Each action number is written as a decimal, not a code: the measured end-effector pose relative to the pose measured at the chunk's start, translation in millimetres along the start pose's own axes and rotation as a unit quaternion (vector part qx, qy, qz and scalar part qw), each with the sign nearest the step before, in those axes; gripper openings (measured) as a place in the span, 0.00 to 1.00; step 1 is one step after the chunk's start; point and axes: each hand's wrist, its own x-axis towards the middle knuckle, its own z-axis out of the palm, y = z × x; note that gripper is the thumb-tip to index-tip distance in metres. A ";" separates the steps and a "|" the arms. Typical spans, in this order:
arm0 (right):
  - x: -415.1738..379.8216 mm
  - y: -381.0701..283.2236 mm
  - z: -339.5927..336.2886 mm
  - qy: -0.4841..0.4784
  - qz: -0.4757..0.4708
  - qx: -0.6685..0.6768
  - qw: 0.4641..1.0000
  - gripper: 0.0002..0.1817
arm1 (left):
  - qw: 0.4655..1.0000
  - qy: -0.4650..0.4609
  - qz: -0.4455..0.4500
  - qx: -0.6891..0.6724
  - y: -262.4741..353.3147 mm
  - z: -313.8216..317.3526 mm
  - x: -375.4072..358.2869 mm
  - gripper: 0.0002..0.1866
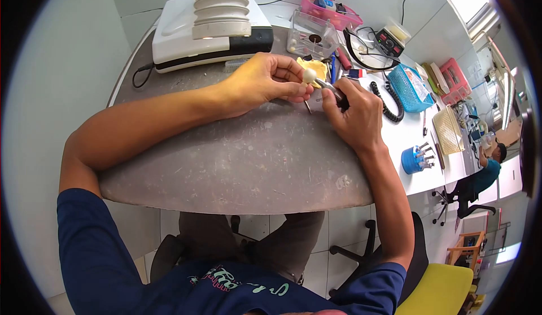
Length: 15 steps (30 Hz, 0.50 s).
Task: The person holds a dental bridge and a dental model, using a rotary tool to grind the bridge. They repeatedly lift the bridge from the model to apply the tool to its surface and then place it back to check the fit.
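Note:
Between the thumb and fingers of my left hand [274,80] is a small off-white piece [309,76], pinched near its edge. My right hand [357,109] is wrapped round a dark and silver handpiece [337,94], whose tip points left at the piece and seems to meet it. Just behind the fingers lies a yellow cast [314,66] on the grey bench top [243,162]. A thin metal rod [307,106] shows below my left fingertips. Too little shows to tell what the small piece is.
A white machine [209,38] with a ribbed hose [222,4] stands at the back left. Behind my hands is a clear box [311,34]. To the right are a blue basket [410,88], a coiled cord [389,109] and a blue bur holder [416,159]. Another person [485,171] sits far right.

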 end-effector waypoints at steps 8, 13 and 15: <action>-2.4 3.1 -1.4 -0.019 0.013 -0.005 1.000 0.16 | 1.000 0.006 -0.001 -0.014 0.6 -1.0 -1.2 0.13; -0.8 -0.6 0.9 0.007 -0.005 0.003 1.000 0.16 | 1.000 0.015 -0.004 0.005 1.0 0.8 -0.2 0.14; -3.7 2.0 -1.1 -0.007 0.001 0.003 1.000 0.16 | 1.000 0.022 0.002 0.007 1.3 -1.8 -1.4 0.14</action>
